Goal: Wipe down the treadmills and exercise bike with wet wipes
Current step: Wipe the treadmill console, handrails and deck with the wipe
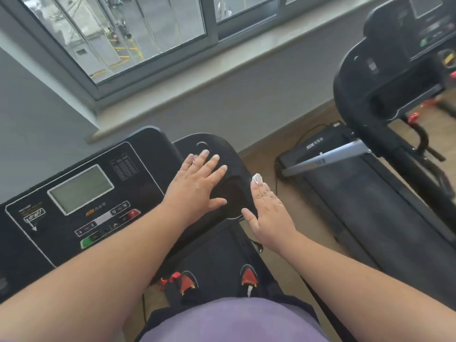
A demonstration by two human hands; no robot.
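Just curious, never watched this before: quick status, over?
Left hand flat, fingers spread on treadmill console. Right hand at console's right edge, white wipe showing at its fingertips. Nothing in the way.

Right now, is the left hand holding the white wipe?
No, the left hand lies flat and bare on the treadmill console, while the wipe pokes out past the right hand.

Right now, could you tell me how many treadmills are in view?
2. The near treadmill is under both hands, its console below the window. The second treadmill stands to the right, partly cut off by the frame edge. Others may lie out of view.
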